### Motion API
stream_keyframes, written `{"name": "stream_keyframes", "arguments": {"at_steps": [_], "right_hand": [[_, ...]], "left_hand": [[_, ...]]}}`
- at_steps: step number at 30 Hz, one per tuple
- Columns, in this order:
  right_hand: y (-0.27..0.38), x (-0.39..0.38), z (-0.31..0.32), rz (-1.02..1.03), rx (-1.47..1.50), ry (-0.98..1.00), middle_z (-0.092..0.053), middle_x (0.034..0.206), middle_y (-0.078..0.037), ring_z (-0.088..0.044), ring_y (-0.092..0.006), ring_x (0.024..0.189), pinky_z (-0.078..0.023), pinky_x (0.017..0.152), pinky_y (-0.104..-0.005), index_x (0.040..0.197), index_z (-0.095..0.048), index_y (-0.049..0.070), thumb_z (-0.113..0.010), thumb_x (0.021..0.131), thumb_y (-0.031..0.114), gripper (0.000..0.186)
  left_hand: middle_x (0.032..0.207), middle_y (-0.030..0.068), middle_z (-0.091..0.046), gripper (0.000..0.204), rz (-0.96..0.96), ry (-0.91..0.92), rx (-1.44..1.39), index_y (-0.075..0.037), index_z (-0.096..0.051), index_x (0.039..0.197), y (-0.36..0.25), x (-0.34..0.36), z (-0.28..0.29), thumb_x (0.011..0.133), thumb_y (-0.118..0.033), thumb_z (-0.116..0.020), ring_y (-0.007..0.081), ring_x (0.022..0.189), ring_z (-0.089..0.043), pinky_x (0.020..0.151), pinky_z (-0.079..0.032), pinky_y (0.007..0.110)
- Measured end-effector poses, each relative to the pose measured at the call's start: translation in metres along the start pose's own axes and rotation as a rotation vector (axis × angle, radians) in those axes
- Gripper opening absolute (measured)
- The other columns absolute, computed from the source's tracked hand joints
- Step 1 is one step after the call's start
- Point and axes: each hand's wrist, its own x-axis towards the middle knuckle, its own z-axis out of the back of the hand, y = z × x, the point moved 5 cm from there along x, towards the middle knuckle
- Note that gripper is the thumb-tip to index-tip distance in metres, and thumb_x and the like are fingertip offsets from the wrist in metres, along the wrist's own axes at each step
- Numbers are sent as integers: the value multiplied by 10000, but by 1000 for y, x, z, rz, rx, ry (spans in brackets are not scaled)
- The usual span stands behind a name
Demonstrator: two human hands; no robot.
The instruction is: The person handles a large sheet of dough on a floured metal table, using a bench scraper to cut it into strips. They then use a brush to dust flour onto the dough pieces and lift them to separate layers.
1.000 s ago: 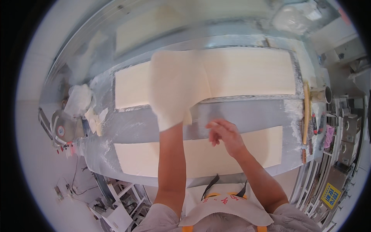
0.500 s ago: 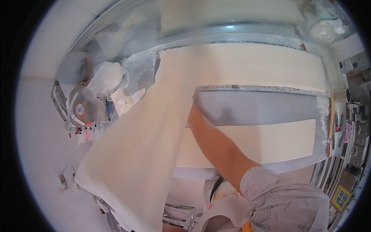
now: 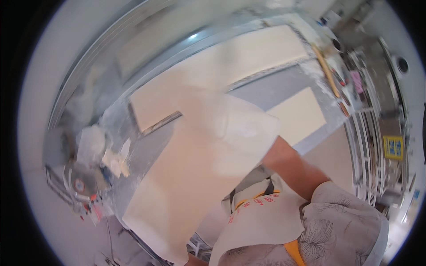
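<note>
A large, pale, limp dough sheet (image 3: 186,164) is lifted and hangs in broad folds in front of me. From the right, my right forearm (image 3: 295,168) reaches up to the sheet's edge. My right hand itself is hidden under the dough, which drapes over it as it carries that end. At the lower edge only a bit of my left arm or hand (image 3: 195,260) shows against the sheet's bottom end, its fingers out of sight. Behind lies a long flat dough sheet (image 3: 262,48) on the grey table (image 3: 262,91). A shorter dough piece (image 3: 299,115) lies nearer, partly covered.
A clear plastic bag (image 3: 92,144) and dough scraps (image 3: 116,163) lie at the left. Beyond them stands a metal scale (image 3: 80,184). A wooden rolling pin (image 3: 326,71) rests along the table's right end, beside a metal rack (image 3: 366,150). Flour dusts the edges.
My right arm has drawn back toward me and to the right, bringing the upper part of the lifted sheet down over the nearer dough. The view has turned, so the table now slants.
</note>
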Motion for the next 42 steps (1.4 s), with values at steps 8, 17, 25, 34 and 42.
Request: {"name": "stream_keyframes", "arguments": {"at_steps": [8, 17, 25, 34, 42], "right_hand": [[121, -118, 29, 225, 154, 79, -633, 1430, -142, -648, -317, 1265, -556, 1087, -475, 1474, -537, 10, -510, 1112, 120, 379], [80, -124, 207, 207, 76, -540, -624, 1462, -137, -642, -295, 1298, -575, 1061, -469, 1459, -549, 33, -546, 1065, 60, 395], [172, -180, 176, 534, 81, -347, -660, 1425, -151, -637, -325, 1320, -496, 1154, -520, 1392, -592, 25, -612, 1054, 150, 361], [213, -191, 202, 656, 194, -714, -742, 1290, -114, -708, -281, 1198, -564, 1060, -475, 1360, -632, 58, -654, 1080, 314, 380], [230, -167, 164, 467, 18, -861, -761, 1073, -47, -739, -154, 949, -611, 821, -299, 1050, -656, 109, -775, 996, 135, 134]], "left_hand": [[1213, 113, -676, 378, -142, 43, 185, -63, -587, 1360, -36, 10, -15, 1048, -276, -597, 249, 1208, -653, 983, -529, 392], [1215, 117, -675, 384, -241, 18, 450, -66, -586, 1365, -72, 66, -4, 1049, -284, -593, 253, 1217, -651, 986, -527, 395], [1216, 122, -673, 389, -246, -22, 527, -68, -584, 1370, -70, 88, 32, 1050, -291, -589, 257, 1224, -649, 988, -526, 398], [1218, 126, -672, 396, -281, 10, 519, -71, -583, 1374, -67, 108, 25, 1051, -298, -586, 262, 1233, -647, 991, -524, 401], [1219, 131, -671, 401, -266, 1, 511, -73, -582, 1379, -56, 116, 26, 1051, -305, -582, 266, 1240, -644, 993, -523, 404]]}}
